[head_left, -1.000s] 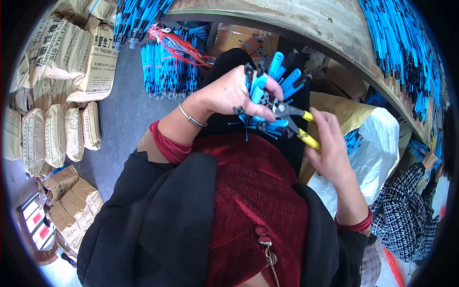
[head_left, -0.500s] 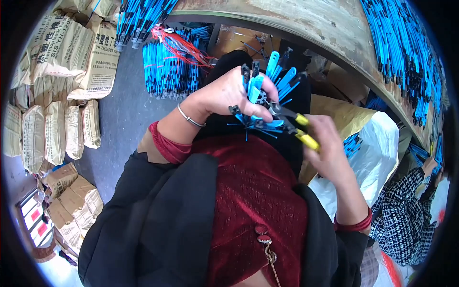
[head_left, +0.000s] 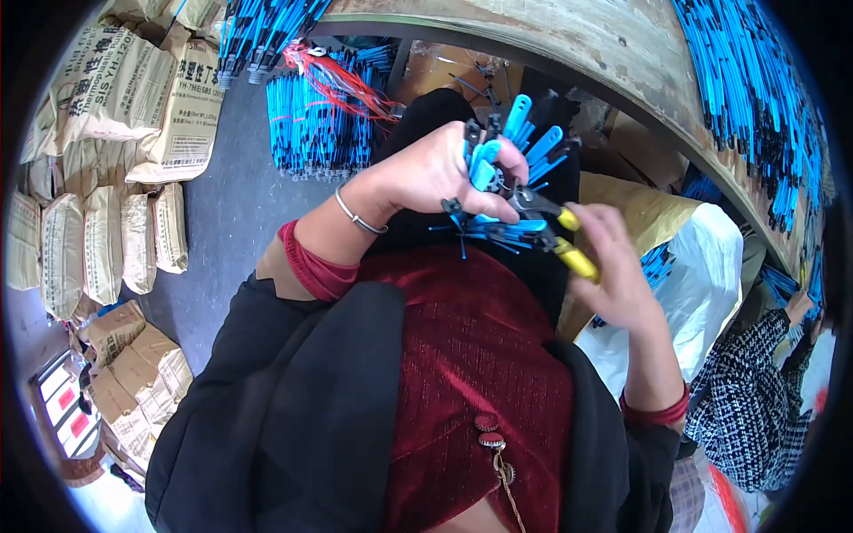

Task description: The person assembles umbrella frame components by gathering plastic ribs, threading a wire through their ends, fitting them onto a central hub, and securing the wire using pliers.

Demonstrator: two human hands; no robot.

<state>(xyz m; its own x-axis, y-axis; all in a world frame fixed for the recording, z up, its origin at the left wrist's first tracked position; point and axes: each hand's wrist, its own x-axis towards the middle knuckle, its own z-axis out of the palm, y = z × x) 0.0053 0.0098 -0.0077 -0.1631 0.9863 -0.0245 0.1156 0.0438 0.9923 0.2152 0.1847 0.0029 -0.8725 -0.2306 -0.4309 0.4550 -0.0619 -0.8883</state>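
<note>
My left hand (head_left: 435,173) is closed round a bunch of blue plastic strips with black ends (head_left: 517,115), which fan out above and below the fingers over my dark-clothed lap. In my right hand (head_left: 617,275) are pliers or cutters with yellow handles (head_left: 579,261), the handles spread apart. Their dark metal head (head_left: 530,203) lies against the bunch, close by my left thumb. Whether the jaws are closed on a piece is too small to tell.
A curved wooden tabletop (head_left: 569,40) runs across the far side, with a heap of blue strips (head_left: 742,80) at its right. Tied blue bundles (head_left: 320,124) stand on the floor at left, near paper sacks (head_left: 115,84). At right are a white-lined sack (head_left: 706,258) and another person's sleeve (head_left: 746,355).
My left hand and the blue bunch have shifted slightly to the right. The pliers have moved a little with them, their head still at the bunch.
</note>
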